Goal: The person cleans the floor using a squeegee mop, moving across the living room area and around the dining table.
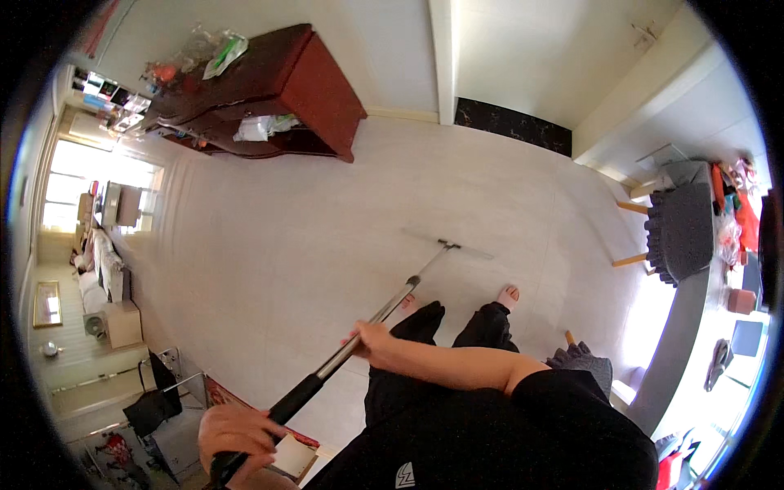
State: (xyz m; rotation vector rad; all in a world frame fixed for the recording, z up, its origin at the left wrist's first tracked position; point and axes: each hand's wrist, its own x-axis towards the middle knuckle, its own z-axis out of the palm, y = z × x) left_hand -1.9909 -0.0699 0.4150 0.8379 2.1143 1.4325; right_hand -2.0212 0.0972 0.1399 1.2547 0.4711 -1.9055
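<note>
A long-handled floor wiper point(395, 303) slants across the view, with a telescopic metal pole. Its thin, wide head point(471, 250) lies on the pale tiled floor point(294, 245) ahead of my feet, and blur hides whether it is a squeegee or a mop. My left hand point(239, 438) is wrapped around the black handle grip point(297, 397) at the upper end. Farther down, my right hand point(370, 340) closes around the metal pole. Between the head and my body are my bare feet, one point(508, 297) in plain sight and the other partly hidden by the pole.
A dark red wooden cabinet point(324, 92) with plastic bags stands against the far wall. A dark threshold point(511, 125) crosses the doorway. To the right are a grey-covered chair point(680, 223) and a cluttered table point(692, 343). At lower left stands a metal-framed rack point(174, 392) beside a red-edged mat point(229, 392).
</note>
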